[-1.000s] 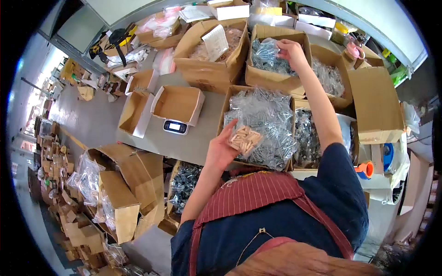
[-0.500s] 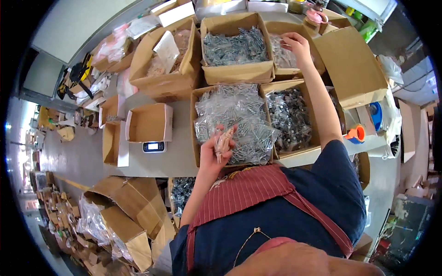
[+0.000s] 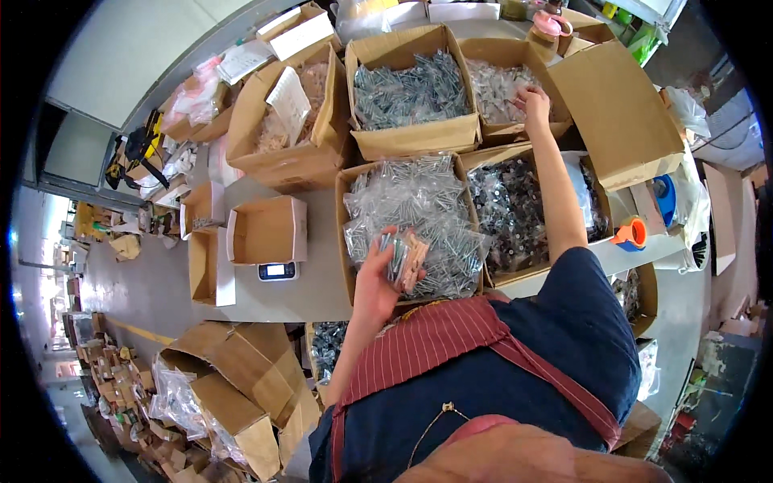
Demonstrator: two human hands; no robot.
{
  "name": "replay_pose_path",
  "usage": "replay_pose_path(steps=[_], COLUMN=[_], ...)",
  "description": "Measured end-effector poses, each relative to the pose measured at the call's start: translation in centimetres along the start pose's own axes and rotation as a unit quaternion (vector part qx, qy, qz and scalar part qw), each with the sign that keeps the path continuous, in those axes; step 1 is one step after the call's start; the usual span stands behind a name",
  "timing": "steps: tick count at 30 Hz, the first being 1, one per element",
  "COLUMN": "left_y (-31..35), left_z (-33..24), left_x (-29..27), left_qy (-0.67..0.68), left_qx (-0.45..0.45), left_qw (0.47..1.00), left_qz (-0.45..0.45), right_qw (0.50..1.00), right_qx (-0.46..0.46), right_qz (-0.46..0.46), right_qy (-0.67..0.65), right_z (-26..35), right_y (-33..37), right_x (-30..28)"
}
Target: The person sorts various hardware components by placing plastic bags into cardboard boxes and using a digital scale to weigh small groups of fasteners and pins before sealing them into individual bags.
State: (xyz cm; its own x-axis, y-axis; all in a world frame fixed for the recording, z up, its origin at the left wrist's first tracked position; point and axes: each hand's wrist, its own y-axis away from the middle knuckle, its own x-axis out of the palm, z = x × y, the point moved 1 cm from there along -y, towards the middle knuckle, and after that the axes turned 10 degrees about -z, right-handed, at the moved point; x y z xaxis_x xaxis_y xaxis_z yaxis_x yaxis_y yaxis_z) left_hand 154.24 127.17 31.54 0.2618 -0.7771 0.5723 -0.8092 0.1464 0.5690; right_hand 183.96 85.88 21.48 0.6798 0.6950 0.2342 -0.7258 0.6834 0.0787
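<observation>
My left hand [image 3: 381, 278] is closed around small clear packets, some with silvery screws and some with beige plugs [image 3: 414, 262]. It hovers over an open carton [image 3: 345, 241] of clear bags of long silvery screws [image 3: 423, 193]. My right hand [image 3: 534, 105] reaches into the back right carton [image 3: 515, 50] of small clear packets [image 3: 493, 90]. Its fingers are curled together at those packets; what they pinch is too small to make out. Beneath my right forearm stands a carton of bagged dark pieces [image 3: 506, 211].
A carton of bluish-grey screws [image 3: 415, 92] and one with beige packets [image 3: 314, 80] stand at the back. Left of the screws are a small open box [image 3: 266, 233] on a scale [image 3: 278, 272] and more small boxes [image 3: 211, 270]. An orange tape roll [image 3: 632, 233] lies right.
My right hand has come down and nearer within the back right carton, its fingers now curled. My left hand has turned, showing silvery screws beside the beige plugs. The whole view has shifted slightly.
</observation>
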Motion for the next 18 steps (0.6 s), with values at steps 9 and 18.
replay_pose_path(steps=[9, 18], left_y=[-0.1, 0.4], left_z=[0.3, 1.1], left_x=[2.6, 5.3], left_qy=[-0.052, -0.049], left_qx=[-0.009, -0.074], left_qw=[0.996, 0.995], left_qz=[0.066, 0.045], right_qw=[0.957, 0.778], right_qx=[0.083, -0.176], right_qz=[0.241, 0.598], right_qy=[-0.139, 0.082], right_z=[9.0, 14.9], right_y=[16.7, 31.3], right_x=[-2.4, -4.4])
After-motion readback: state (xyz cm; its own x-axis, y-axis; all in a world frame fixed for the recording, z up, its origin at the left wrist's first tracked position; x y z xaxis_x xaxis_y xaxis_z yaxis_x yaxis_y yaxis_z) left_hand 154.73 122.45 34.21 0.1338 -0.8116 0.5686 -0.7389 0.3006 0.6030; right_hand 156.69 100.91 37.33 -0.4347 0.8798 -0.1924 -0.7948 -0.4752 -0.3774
